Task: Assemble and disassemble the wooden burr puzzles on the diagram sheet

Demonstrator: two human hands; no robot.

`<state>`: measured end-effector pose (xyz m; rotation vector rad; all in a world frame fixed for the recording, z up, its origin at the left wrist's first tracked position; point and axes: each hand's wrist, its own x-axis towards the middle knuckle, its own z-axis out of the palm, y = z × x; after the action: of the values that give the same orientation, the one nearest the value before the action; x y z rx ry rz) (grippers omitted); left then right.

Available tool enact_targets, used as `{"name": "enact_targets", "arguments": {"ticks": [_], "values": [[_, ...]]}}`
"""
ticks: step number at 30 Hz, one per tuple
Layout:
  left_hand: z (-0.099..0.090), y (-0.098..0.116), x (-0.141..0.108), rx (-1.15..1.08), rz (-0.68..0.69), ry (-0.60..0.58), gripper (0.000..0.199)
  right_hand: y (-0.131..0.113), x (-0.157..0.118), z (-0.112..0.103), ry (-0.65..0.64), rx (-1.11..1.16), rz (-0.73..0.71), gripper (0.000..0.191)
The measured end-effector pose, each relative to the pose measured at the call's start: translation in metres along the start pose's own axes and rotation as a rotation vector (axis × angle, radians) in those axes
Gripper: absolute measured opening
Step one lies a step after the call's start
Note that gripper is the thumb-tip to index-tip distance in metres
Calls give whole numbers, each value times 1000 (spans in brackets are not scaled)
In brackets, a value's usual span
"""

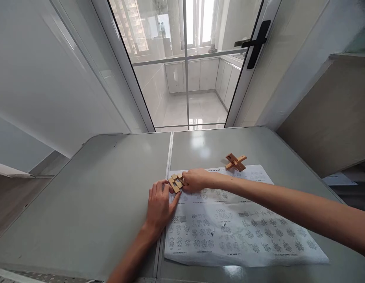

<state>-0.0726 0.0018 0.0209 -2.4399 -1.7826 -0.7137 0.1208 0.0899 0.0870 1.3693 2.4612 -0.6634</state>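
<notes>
A small light-wood interlocking puzzle (176, 183) lies flat at the upper left corner of a printed sheet, its bars forming a lattice with gaps. My left hand (159, 204) holds its left side, fingers bent at the edge and thumb along the lower side. From the right, my right hand (195, 180) pinches the puzzle's right end; its fingertips are partly hidden. Beneath both hands is the white paper sheet (200, 220), printed with rows of small line diagrams. Beyond my right forearm stands a darker cross-shaped wooden puzzle (236, 162), made of crossing bars.
The grey-green table (111, 212) has a pale seam (171, 151) running through its middle. A framed glass door (187, 78) with a black handle (256, 43) rises behind the far edge. White walls stand at either side.
</notes>
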Motion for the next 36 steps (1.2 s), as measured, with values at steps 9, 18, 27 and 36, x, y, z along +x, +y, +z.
{"name": "enact_targets", "arguments": {"ticks": [9,18,27,36], "values": [[3,-1,-4,-61,-27,13,15,-2,-3,-7,-11,66,-56,34],[-4,6,-18,-191,-92,16,23,30,-69,40,115,442,-161,54],[-14,20,-47,-303,-203,45,19,91,-130,94,328,1364,103,36],[-20,25,-41,-565,-334,-128,28,111,-142,114,554,2381,111,11]]}}
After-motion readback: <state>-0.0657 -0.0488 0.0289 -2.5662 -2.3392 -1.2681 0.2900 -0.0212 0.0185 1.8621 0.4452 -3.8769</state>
